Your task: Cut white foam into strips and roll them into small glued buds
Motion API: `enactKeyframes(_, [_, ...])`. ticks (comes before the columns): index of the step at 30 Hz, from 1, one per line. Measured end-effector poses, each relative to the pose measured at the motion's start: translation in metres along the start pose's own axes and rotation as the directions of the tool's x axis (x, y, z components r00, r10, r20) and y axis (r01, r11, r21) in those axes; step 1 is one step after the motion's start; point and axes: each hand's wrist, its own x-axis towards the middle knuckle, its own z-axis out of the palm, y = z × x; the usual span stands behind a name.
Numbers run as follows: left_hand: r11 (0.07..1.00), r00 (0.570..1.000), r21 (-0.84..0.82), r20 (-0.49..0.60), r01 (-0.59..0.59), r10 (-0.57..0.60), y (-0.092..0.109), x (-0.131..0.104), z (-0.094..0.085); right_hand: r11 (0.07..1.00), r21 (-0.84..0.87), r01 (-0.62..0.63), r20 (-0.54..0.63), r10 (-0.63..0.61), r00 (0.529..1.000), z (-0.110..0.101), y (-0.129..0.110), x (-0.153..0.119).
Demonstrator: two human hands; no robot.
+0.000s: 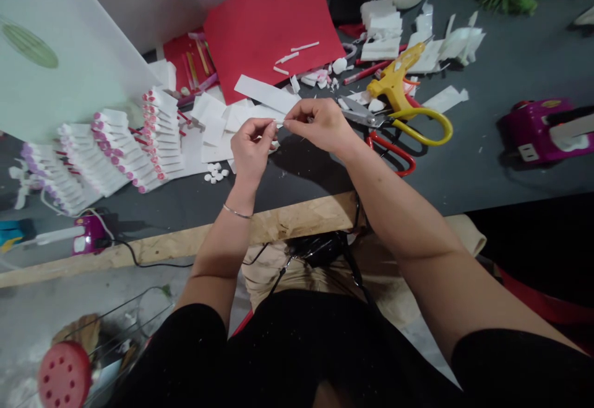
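Observation:
My left hand [253,148] and my right hand [318,124] meet over the dark table, fingertips pinched close together. Between them is a small, thin white piece [279,124], perhaps a paper strip; the fingers hide most of it. Loose white paper pieces [214,135] lie just behind my left hand, and a little heap of white pellets [216,173] sits left of it. Scissors [394,122] with one yellow and one red handle rest right of my right hand, blades pointing toward it. A yellow glue gun [396,80] lies behind the scissors.
Rows of white paper pieces with pink and purple tips [158,132] stand at the left. A red sheet [273,30] with thin white strips lies at the back. Purple devices [547,129] sit at both sides. A wooden edge [297,219] runs along the table's front.

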Motion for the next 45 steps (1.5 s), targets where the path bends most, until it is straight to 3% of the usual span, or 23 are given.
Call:
enactKeyframes(7, [0.984, 0.993, 0.148, -0.054, -0.099, 0.108, 0.000, -0.005, 0.002, 1.000, -0.011, -0.023, 0.037, 0.023, 0.999, 0.004, -0.002, -0.002])
enactKeyframes(13, [0.954, 0.978, 0.242, -0.062, -0.177, 0.198, -0.002, -0.006, 0.001, 0.999, 0.031, -0.028, -0.001, 0.028, 1.000, 0.012, 0.000, -0.004])
enactKeyframes(18, [0.907, 0.967, 0.355, -0.034, -0.225, 0.253, -0.005, -0.005, 0.002, 0.991, 0.088, -0.102, -0.054, 0.107, 0.993, 0.023, 0.002, -0.003])
enactKeyframes(23, [0.888, 0.955, 0.364, 0.020, -0.283, 0.296, -0.012, -0.004, 0.004, 0.975, 0.163, -0.150, -0.087, 0.166, 0.982, 0.025, 0.005, 0.000])
enactKeyframes(28, [0.945, 0.975, 0.239, 0.050, -0.223, 0.217, -0.010, -0.006, 0.003, 0.966, 0.193, -0.173, -0.096, 0.194, 0.976, 0.022, 0.005, 0.001])
enactKeyframes(37, [0.998, 0.994, -0.036, 0.096, 0.053, -0.049, -0.009, 0.005, -0.003, 0.988, 0.100, -0.114, -0.045, 0.119, 0.992, 0.016, 0.003, -0.002])
enactKeyframes(45, [0.996, 0.999, 0.077, 0.011, -0.046, 0.045, 0.001, -0.003, 0.000, 0.986, 0.117, -0.116, -0.047, 0.122, 0.991, 0.018, 0.003, -0.001])
